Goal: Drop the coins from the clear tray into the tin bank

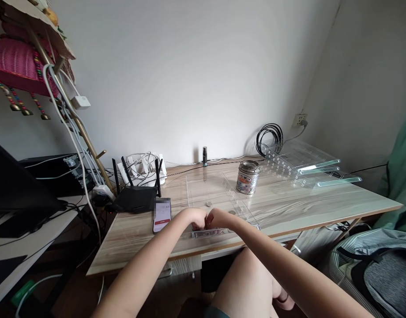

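My left hand [195, 218] and my right hand [217, 218] are curled into closed fists that meet knuckle to knuckle over the near edge of a clear acrylic tray [209, 190] on the wooden desk [289, 203]. The fingers point down at the tray's front rim; what they hold, if anything, is hidden. Small round pieces lie on the tray just beyond the hands. A phone [162, 214] with a lit screen lies left of my left hand.
A printed metal tin [248, 177] stands behind the tray. Stacked clear acrylic sheets [309, 168] and a coiled black cable [269, 138] sit at the back right. A black router [135, 194] and power strip are at the back left. A striped backpack [378, 265] rests at right.
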The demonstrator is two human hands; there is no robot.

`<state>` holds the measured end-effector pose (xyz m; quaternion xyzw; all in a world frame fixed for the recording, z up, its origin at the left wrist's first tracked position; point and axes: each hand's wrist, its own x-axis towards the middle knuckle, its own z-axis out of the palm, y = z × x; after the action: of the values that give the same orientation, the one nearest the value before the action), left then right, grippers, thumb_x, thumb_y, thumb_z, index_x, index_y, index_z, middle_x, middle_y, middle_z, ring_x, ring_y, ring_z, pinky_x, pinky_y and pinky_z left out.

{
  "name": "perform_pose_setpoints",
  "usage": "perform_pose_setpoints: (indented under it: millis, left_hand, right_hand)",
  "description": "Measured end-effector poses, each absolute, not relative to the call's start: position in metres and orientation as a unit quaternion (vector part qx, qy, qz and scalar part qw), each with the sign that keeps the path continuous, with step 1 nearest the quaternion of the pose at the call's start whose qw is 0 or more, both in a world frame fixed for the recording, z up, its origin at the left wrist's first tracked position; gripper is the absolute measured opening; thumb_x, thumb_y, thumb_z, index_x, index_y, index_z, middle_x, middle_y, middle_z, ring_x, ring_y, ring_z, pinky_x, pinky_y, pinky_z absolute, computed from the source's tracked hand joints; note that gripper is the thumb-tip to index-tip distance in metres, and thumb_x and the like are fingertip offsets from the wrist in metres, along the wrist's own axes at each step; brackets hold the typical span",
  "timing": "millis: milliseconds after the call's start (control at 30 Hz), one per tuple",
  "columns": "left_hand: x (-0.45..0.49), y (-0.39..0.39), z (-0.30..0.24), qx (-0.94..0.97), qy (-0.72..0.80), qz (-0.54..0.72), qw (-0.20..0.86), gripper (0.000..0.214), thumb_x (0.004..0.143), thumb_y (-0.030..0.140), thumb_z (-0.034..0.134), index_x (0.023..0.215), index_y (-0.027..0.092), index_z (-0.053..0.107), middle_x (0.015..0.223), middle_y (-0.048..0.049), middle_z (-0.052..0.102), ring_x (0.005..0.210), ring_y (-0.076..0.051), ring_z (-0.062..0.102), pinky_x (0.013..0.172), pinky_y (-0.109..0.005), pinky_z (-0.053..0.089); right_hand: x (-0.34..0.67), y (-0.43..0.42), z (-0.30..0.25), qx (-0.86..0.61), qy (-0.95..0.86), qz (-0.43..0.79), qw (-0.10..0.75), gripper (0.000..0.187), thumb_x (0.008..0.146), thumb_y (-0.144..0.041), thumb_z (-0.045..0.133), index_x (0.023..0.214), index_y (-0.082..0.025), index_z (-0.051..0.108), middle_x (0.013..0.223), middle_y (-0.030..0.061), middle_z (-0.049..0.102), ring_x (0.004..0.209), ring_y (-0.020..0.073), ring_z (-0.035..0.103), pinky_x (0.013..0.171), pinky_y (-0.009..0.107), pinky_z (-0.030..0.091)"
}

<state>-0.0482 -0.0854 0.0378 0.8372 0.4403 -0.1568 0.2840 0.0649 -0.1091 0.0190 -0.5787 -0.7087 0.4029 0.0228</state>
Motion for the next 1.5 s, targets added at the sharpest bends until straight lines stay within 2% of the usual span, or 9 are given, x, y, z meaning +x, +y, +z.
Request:
perform_pose_setpoints:
  millis: [200, 333, 567, 900, 967, 1033, 1133, 1267, 1500]
  left_hand:
    - [-0.045, -0.085, 0.043, 0.833, 0.434, -0.234, 0.25, 0.011, 0.047, 0.004, 0.054, 0.055, 0.012, 0.055, 0.057, -0.0071, 0.058, 0.06, -0.021, 0.057, 0.056, -0.032, 0.044]
    - [-0.048, -0.085, 0.046, 0.838, 0.429, -0.224, 0.254, 0.013, 0.045, 0.009, 0.06, 0.057, 0.013, 0.059, 0.054, -0.0036, 0.057, 0.058, -0.02, 0.056, 0.057, -0.031, 0.045]
    - [-0.057, -0.088, 0.034, 0.824, 0.449, -0.085, 0.335, 0.013, 0.047, 0.007, 0.062, 0.043, 0.017, 0.054, 0.04, -0.0001, 0.049, 0.044, -0.018, 0.053, 0.052, -0.031, 0.044]
    - [-0.045, -0.084, 0.032, 0.537, 0.429, 0.256, 0.68, 0.008, 0.066, 0.015, 0.057, 0.063, 0.013, 0.049, 0.057, -0.0021, 0.058, 0.053, -0.01, 0.056, 0.058, -0.023, 0.045]
    - [-0.039, -0.081, 0.034, 0.468, 0.407, 0.295, 0.726, 0.004, 0.07, 0.013, 0.05, 0.066, 0.012, 0.05, 0.059, -0.0036, 0.059, 0.055, -0.01, 0.058, 0.057, -0.021, 0.044]
    - [-0.033, -0.075, 0.034, 0.4, 0.396, 0.317, 0.763, 0.012, 0.074, 0.011, 0.04, 0.068, 0.01, 0.051, 0.059, -0.0049, 0.059, 0.055, -0.01, 0.058, 0.056, -0.02, 0.044]
    - [-0.024, -0.065, 0.032, 0.323, 0.399, 0.333, 0.791, 0.021, 0.074, 0.013, 0.033, 0.067, 0.009, 0.053, 0.052, -0.0039, 0.056, 0.047, -0.009, 0.055, 0.054, -0.02, 0.045]
    - [-0.015, -0.054, 0.026, 0.267, 0.411, 0.351, 0.798, 0.018, 0.072, 0.013, 0.036, 0.065, 0.01, 0.052, 0.043, -0.0005, 0.049, 0.039, -0.008, 0.051, 0.05, -0.019, 0.045]
    - [-0.013, -0.043, 0.012, 0.246, 0.399, 0.388, 0.794, 0.021, 0.071, -0.002, 0.033, 0.072, 0.007, 0.052, 0.059, -0.0079, 0.059, 0.058, -0.011, 0.06, 0.059, -0.018, 0.047]
  right_hand:
    - [0.057, -0.1, 0.015, -0.582, -0.714, 0.39, 0.01, 0.008, 0.05, -0.014, 0.055, 0.056, -0.013, 0.06, 0.043, -0.0033, 0.051, 0.049, 0.0118, 0.053, 0.049, 0.023, 0.045]
    - [0.059, -0.099, 0.013, -0.575, -0.712, 0.402, 0.016, 0.006, 0.05, -0.012, 0.054, 0.053, -0.014, 0.059, 0.04, -0.0046, 0.047, 0.044, 0.0088, 0.049, 0.047, 0.02, 0.043]
    - [0.071, -0.11, 0.016, -0.572, -0.716, 0.394, 0.074, 0.006, 0.052, -0.015, 0.052, 0.047, -0.014, 0.057, 0.038, -0.0048, 0.044, 0.04, 0.0076, 0.043, 0.041, 0.019, 0.036]
    - [0.107, -0.095, 0.056, -0.6, -0.701, 0.286, 0.258, 0.018, 0.059, -0.027, 0.053, 0.063, -0.012, 0.062, 0.052, 0.0015, 0.057, 0.045, 0.0076, 0.046, 0.041, 0.017, 0.035]
    - [0.106, -0.094, 0.066, -0.595, -0.704, 0.256, 0.29, 0.02, 0.061, -0.028, 0.051, 0.065, -0.013, 0.063, 0.054, 0.002, 0.058, 0.048, 0.0084, 0.048, 0.043, 0.017, 0.035]
    - [0.102, -0.095, 0.071, -0.586, -0.705, 0.242, 0.318, 0.022, 0.064, -0.028, 0.049, 0.067, -0.013, 0.064, 0.056, 0.0023, 0.06, 0.052, 0.0095, 0.051, 0.046, 0.018, 0.036]
    - [0.092, -0.094, 0.068, -0.569, -0.723, 0.237, 0.313, 0.023, 0.067, -0.028, 0.047, 0.066, -0.014, 0.065, 0.057, 0.002, 0.061, 0.054, 0.0109, 0.052, 0.049, 0.019, 0.037]
    - [0.09, -0.086, 0.06, -0.555, -0.748, 0.177, 0.319, 0.021, 0.069, -0.027, 0.048, 0.062, -0.017, 0.065, 0.067, 0.0018, 0.064, 0.061, 0.0122, 0.055, 0.057, 0.021, 0.04]
    - [0.178, -0.038, 0.098, -0.725, -0.587, -0.006, 0.36, 0.02, 0.068, -0.028, 0.049, 0.079, -0.019, 0.063, 0.079, 0.0061, 0.064, 0.072, 0.0186, 0.055, 0.06, 0.027, 0.04]
